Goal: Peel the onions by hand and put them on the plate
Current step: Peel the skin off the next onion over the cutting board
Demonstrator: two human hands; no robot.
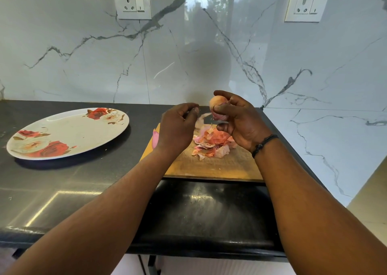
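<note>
My right hand (pixel 238 117) grips a small pinkish onion (pixel 216 103) above the wooden cutting board (pixel 219 168), fingers curled round it. My left hand (pixel 178 126) is just to its left, thumb and fingertips pinched together on a thin strip of onion skin. A pile of pink and orange onion peels (pixel 211 144) lies on the board under the hands. Another pink onion (pixel 155 138) shows at the board's left edge, mostly hidden behind my left wrist. The white plate (pixel 69 128) with red roses sits on the black counter to the left, with nothing on it.
A black stone counter (pixel 62 191) runs to a marble wall with two sockets (pixel 132 2). The counter's right edge meets the marble side wall close to the board.
</note>
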